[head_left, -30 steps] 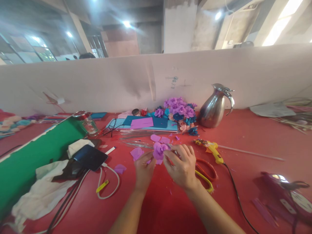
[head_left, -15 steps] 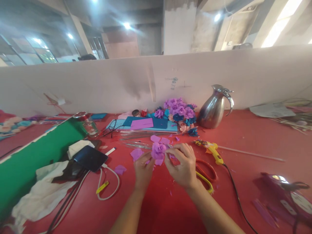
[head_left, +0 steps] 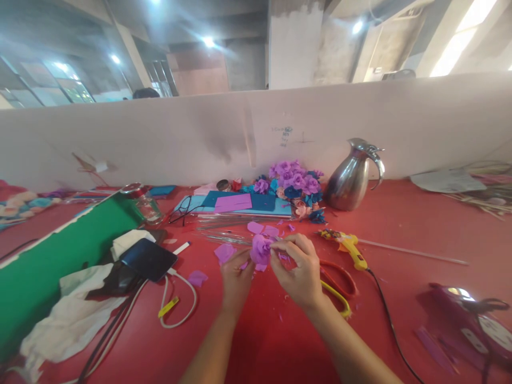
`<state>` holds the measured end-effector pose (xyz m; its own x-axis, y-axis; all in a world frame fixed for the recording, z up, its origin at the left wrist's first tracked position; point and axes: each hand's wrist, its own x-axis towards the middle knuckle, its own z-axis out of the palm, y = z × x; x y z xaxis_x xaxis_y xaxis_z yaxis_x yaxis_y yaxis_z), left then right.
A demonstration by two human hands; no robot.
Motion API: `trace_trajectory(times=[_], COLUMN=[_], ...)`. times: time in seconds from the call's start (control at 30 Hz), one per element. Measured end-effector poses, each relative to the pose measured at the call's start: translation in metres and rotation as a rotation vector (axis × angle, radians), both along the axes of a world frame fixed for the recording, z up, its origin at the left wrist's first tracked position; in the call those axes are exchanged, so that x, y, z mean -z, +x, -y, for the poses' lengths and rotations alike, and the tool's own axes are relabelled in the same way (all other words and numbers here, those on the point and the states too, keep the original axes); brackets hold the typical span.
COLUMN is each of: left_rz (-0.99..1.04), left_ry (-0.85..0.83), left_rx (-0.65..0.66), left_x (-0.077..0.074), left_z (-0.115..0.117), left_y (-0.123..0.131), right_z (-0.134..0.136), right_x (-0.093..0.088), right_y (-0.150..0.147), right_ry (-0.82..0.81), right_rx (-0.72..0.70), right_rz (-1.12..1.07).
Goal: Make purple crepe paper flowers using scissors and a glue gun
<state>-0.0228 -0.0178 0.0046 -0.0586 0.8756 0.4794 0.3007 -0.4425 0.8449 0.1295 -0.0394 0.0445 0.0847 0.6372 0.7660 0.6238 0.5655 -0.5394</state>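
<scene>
A purple paper flower [head_left: 261, 248] is held between my two hands above the red table [head_left: 272, 341]. My left hand [head_left: 237, 272] is closed on its lower left side. The fingertips of my right hand [head_left: 298, 266] pinch the petals at its right edge. Loose purple paper petals [head_left: 224, 253] lie on the table around and behind the flower. Partly hidden by my right hand and wrist, scissors with red and yellow handles [head_left: 340, 282] rest on the table.
A yellow glue gun [head_left: 352, 250] with a black cord lies to the right, near a steel jug [head_left: 349, 176]. Finished paper flowers [head_left: 294, 181], coloured paper sheets [head_left: 240, 202] and thin wires [head_left: 224, 234] are at the back. A phone [head_left: 149, 259] and white cable [head_left: 192, 309] are left.
The flower has turned in my hands, its face now angled toward the right rather than toward me. Both hands have stayed in nearly the same place.
</scene>
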Motion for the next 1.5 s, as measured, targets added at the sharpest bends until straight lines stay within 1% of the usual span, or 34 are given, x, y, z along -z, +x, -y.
trace_trajectory(times=[0.37,0.53,0.83,0.93,1.03,1.1,1.2,1.3,1.4,1.5], left_rz=[-0.008,-0.009,0.012,0.007,0.007,0.019,0.05,0.074,0.055,0.022], left_ry=[-0.003,0.005,-0.034,-0.057,-0.067,-0.081,-0.109,-0.117,-0.091,-0.054], left_rx=[0.012,0.024,0.024,0.021,-0.017,-0.036,-0.046,-0.057,-0.069,-0.063], left_x=[-0.001,0.0,-0.004,-0.004,0.0,0.003,0.007,0.009,0.009,0.007], left_z=[-0.001,-0.002,-0.002,-0.002,-0.003,-0.005,-0.006,-0.008,-0.007,-0.006], left_y=[-0.002,-0.002,-0.002,-0.002,-0.002,-0.002,-0.003,-0.003,-0.005,-0.006], right_z=[0.002,0.002,0.0,0.001,0.001,0.0,0.0,0.003,0.012,0.028], right_x=[-0.002,-0.001,-0.002,-0.003,-0.007,-0.012,-0.017,-0.014,0.002,0.03], right_y=[-0.003,-0.003,-0.008,-0.007,-0.001,0.006,0.021,0.042,0.068,0.093], right_ry=[-0.083,-0.207,-0.453,-0.455,-0.41,-0.402,-0.441,-0.492,-0.539,-0.63], right_rx=[-0.03,-0.099,-0.171,-0.188,-0.149,-0.107,-0.066,-0.015,0.087,0.162], right_rz=[-0.027,-0.154,-0.383,-0.434,-0.444,-0.384,-0.197,-0.006,0.197,0.404])
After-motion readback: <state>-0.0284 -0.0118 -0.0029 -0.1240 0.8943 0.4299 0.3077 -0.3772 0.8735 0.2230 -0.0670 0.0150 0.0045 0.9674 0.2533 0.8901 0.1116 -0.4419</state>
